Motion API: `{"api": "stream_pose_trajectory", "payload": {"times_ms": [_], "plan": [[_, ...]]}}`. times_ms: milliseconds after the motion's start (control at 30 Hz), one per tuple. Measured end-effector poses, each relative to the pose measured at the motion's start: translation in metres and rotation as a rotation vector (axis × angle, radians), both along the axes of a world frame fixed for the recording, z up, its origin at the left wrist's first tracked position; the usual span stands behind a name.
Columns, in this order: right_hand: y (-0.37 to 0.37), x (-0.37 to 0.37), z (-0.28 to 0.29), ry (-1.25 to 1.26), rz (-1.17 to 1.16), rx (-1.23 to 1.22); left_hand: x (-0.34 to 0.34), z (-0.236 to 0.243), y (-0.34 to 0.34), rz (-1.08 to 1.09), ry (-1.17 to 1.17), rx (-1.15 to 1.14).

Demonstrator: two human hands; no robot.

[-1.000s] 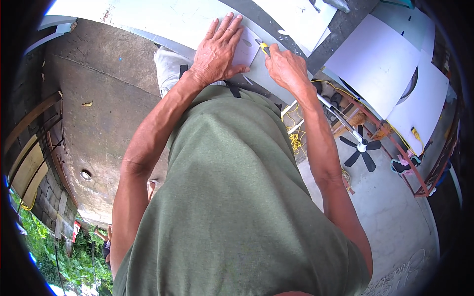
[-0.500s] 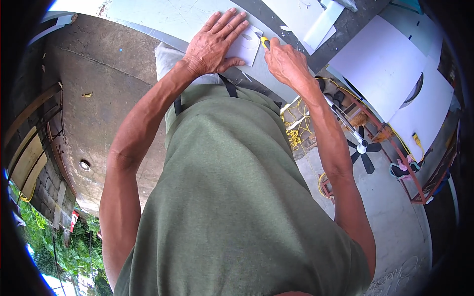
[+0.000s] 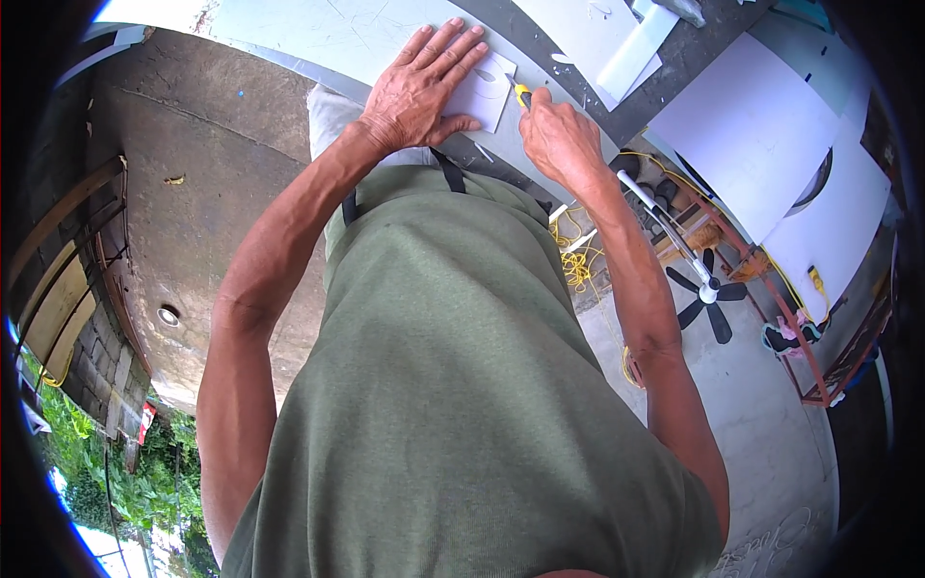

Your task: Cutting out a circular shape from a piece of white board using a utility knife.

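My left hand [image 3: 416,96] lies flat, its fingers spread, over the left part of a small white sheet [image 3: 489,113]. A curved line and a small oval shape show on that sheet, beside my fingers. In my right hand [image 3: 562,141] is a yellow and black utility knife [image 3: 522,94]. Its tip points at the right edge of the small sheet; whether the blade touches it I cannot tell. Under both lies a large pale board [image 3: 318,40] on the worktable.
White sheet offcuts [image 3: 626,72] lie beyond my right hand. Large white panels [image 3: 747,125] rest on a reddish metal frame [image 3: 817,380] at the right. Below them are a black-bladed fan [image 3: 710,291] and a tangled yellow cord [image 3: 578,265]. A thin offcut lies near the board's front edge.
The knife and my right hand have shifted slightly toward me, along the small sheet's right edge. My left hand stays in place on the sheet. The whole view has moved a little.
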State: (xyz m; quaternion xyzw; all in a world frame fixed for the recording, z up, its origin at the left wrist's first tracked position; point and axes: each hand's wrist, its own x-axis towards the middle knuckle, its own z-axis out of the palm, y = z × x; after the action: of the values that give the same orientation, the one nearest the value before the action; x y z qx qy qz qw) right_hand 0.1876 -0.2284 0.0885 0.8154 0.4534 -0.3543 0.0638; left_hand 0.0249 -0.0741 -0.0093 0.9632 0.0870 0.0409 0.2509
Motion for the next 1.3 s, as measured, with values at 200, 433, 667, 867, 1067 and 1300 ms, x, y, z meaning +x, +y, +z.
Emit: {"api": "stream_pose_trajectory", "payload": {"times_ms": [200,433,667,867,1067,1300], "plan": [[-0.001,-0.005,0.001,0.026,-0.057,-0.004,0.000,-0.001,-0.001,0.004,-0.011,-0.002],[-0.001,-0.016,0.002,0.005,-0.118,0.026,0.001,0.000,0.000,0.003,-0.032,-0.008],[0.000,-0.017,0.003,0.038,-0.159,-0.043,-0.001,0.000,-0.001,0.015,-0.039,0.000],[0.000,-0.016,-0.001,0.078,-0.296,-0.095,0.001,0.001,-0.002,0.001,-0.021,0.015],[0.001,-0.011,0.007,-0.031,-0.101,-0.019,-0.002,-0.001,-0.006,0.038,-0.093,-0.015],[-0.001,0.002,0.009,-0.028,0.014,0.010,-0.009,0.002,-0.019,0.083,-0.079,-0.035]]}}
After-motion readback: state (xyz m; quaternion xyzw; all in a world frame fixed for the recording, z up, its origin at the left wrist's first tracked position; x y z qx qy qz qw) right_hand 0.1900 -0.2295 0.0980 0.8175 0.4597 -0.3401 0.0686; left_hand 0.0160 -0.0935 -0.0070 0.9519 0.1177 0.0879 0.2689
